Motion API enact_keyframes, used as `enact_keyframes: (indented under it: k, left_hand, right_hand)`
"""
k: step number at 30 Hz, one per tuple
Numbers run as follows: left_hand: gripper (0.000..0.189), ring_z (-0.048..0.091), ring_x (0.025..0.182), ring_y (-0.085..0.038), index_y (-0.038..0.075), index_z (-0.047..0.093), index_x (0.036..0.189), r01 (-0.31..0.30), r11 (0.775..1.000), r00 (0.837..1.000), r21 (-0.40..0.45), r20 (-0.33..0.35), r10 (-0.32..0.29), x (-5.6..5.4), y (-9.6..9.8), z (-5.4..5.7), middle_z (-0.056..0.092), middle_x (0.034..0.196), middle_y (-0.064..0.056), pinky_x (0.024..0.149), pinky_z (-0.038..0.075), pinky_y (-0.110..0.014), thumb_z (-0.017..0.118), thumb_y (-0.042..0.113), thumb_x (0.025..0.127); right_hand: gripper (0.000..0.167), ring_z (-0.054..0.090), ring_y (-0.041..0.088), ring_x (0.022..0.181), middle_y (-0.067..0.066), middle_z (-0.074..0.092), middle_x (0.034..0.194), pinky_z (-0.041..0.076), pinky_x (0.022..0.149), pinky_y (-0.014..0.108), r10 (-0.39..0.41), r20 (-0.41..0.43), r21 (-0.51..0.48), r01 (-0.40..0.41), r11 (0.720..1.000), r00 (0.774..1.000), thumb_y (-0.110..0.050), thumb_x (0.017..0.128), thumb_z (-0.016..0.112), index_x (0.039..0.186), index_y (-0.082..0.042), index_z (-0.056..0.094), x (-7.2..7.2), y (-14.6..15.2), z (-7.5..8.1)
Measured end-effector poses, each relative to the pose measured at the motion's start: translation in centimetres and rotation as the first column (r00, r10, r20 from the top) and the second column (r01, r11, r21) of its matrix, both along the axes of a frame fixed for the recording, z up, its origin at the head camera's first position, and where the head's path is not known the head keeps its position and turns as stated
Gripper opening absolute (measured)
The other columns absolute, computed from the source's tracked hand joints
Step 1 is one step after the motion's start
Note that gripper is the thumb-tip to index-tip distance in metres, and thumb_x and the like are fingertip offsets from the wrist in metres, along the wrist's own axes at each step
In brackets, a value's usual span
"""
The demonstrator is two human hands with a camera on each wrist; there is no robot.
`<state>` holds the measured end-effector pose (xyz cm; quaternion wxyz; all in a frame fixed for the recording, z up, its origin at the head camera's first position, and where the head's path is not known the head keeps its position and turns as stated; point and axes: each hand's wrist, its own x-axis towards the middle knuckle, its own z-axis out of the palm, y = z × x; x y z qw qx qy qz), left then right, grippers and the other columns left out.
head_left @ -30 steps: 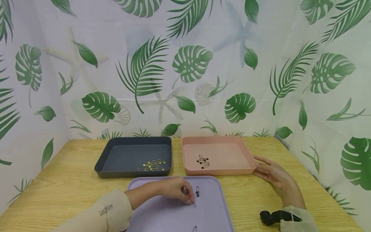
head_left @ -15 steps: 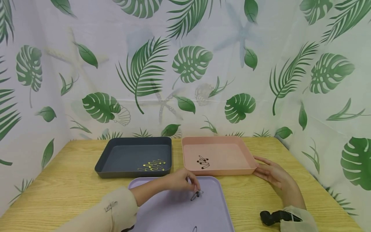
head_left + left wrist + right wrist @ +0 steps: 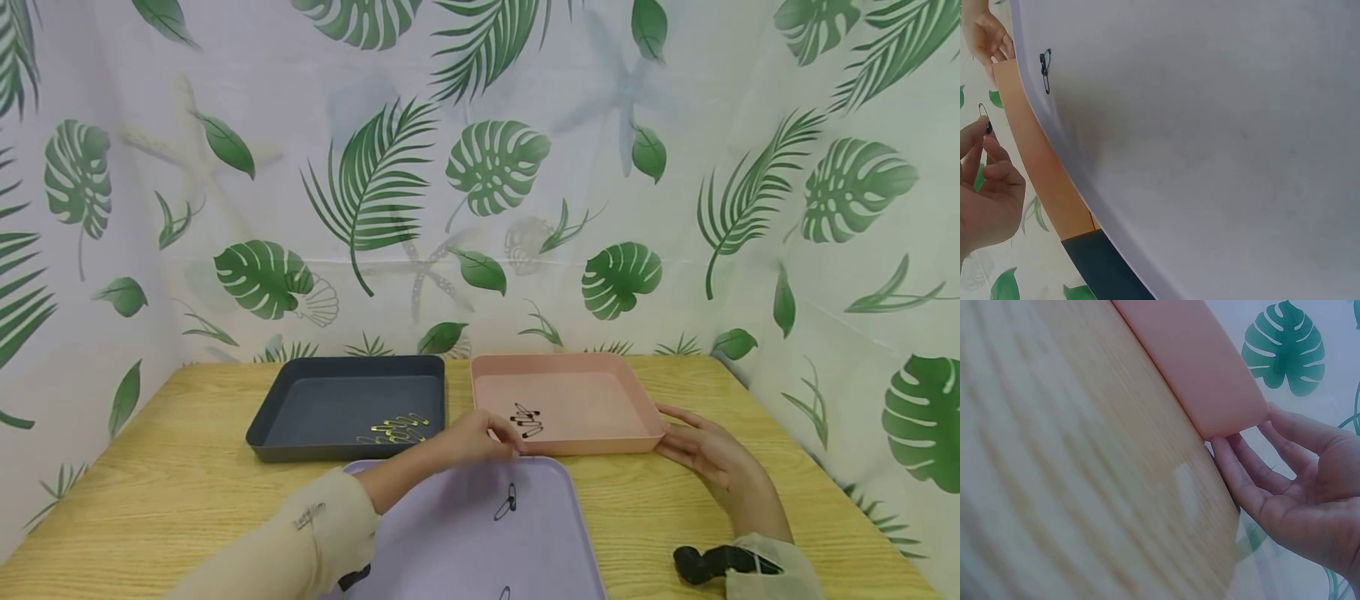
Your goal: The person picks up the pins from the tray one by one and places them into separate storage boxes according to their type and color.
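My left hand [image 3: 480, 437] is over the far edge of the lilac tray [image 3: 465, 550], close to the front of the pink tray [image 3: 577, 446]. Its thumb and finger pinch a black safety pin [image 3: 988, 125], seen in the left wrist view. Two black safety pins [image 3: 509, 505] lie overlapping on the lilac tray, and another safety pin [image 3: 505, 593] is cut off by the lower frame edge. My right hand [image 3: 705, 450] holds the pink tray's near right corner, fingertips at its rim and bottom edge. Inside that tray lie several black safety pins [image 3: 527, 419].
At the left stands a dark blue tray [image 3: 300, 446] with several yellow safety pins [image 3: 396, 429]. All three trays sit on a wooden table [image 3: 150, 492]. A leaf-patterned cloth [image 3: 420, 167] hangs behind and at both sides.
My left hand has lifted a safety pin from the lilac tray and moved it away from me toward the pink tray. The pins left on the lilac tray have shifted slightly. My right hand stays put.
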<state>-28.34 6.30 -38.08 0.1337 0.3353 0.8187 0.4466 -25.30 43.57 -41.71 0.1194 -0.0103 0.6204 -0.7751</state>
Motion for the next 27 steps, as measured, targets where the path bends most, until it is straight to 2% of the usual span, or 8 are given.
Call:
enact_keyframes:
  k: [3,5,9,11,16,22,27]
  left_hand:
    - [0.008,0.051,0.076,-0.010,0.006,0.073,0.083,-0.054,0.999,0.998,0.007,-0.026,0.054,-0.6,0.5,-0.1,0.062,0.080,0.004,0.058,0.042,-0.021,0.067,0.003,0.080]
    - [0.009,0.051,0.072,-0.010,0.005,0.073,0.084,-0.095,0.995,0.995,0.015,-0.014,0.095,-1.0,0.8,-0.2,0.063,0.080,0.003,0.056,0.041,-0.021,0.066,0.002,0.080]
    - [0.009,0.049,0.060,-0.010,0.003,0.073,0.086,-0.172,0.985,0.984,0.021,0.045,0.171,-1.9,1.4,-0.4,0.064,0.079,0.002,0.050,0.039,-0.020,0.066,0.001,0.080]
    - [0.009,0.052,0.060,-0.015,0.002,0.073,0.087,-0.200,0.979,0.977,0.038,0.082,0.196,-2.3,1.7,-0.5,0.065,0.079,0.001,0.050,0.040,-0.019,0.067,0.001,0.080]
    - [0.010,0.059,0.073,-0.029,-0.003,0.072,0.089,-0.217,0.972,0.974,0.093,0.083,0.209,-3.6,2.3,-0.6,0.068,0.082,-0.007,0.051,0.042,-0.020,0.065,-0.003,0.081]
    - [0.009,0.056,0.069,-0.026,0.000,0.072,0.089,-0.249,0.965,0.967,0.085,0.072,0.243,-4.7,2.6,-0.5,0.067,0.081,-0.005,0.052,0.043,-0.022,0.065,0.000,0.083]
    - [0.008,0.059,0.077,-0.034,0.000,0.072,0.088,-0.260,0.961,0.965,0.095,0.056,0.256,-5.6,2.9,-0.6,0.067,0.077,-0.005,0.051,0.042,-0.020,0.066,0.001,0.083]
  right_hand:
    - [0.049,0.057,0.022,0.104,0.006,0.060,0.113,0.042,0.091,0.038,-0.002,-0.003,0.010,0.002,1.000,1.000,-0.003,0.095,0.047,0.141,-0.004,0.032,0.0,0.0,0.0]
    - [0.049,0.057,0.021,0.104,0.006,0.059,0.114,0.042,0.090,0.037,-0.006,-0.004,0.018,0.006,1.000,1.000,-0.003,0.095,0.048,0.141,-0.004,0.032,0.0,0.1,0.0]
    - [0.046,0.057,0.021,0.104,0.006,0.059,0.113,0.043,0.090,0.037,-0.008,0.000,0.015,0.008,1.000,1.000,-0.003,0.095,0.048,0.139,-0.006,0.036,0.1,0.0,0.0]
    - [0.045,0.057,0.021,0.104,0.006,0.059,0.113,0.043,0.090,0.036,-0.006,0.000,0.014,0.006,1.000,1.000,-0.003,0.095,0.047,0.139,-0.007,0.037,0.1,0.0,0.0]
    - [0.046,0.057,0.021,0.104,0.005,0.060,0.112,0.043,0.090,0.036,-0.003,-0.003,0.007,0.003,1.000,1.000,-0.003,0.095,0.047,0.140,-0.006,0.035,0.1,0.0,0.1]
    - [0.045,0.058,0.021,0.103,0.005,0.060,0.112,0.043,0.090,0.037,-0.001,0.002,-0.004,0.001,1.000,1.000,-0.001,0.095,0.047,0.139,-0.006,0.036,0.2,0.0,0.1]
    - [0.039,0.058,0.021,0.103,0.005,0.061,0.111,0.043,0.089,0.037,0.004,0.001,-0.016,-0.004,1.000,1.000,-0.001,0.095,0.046,0.132,-0.012,0.046,0.1,-0.1,0.1]
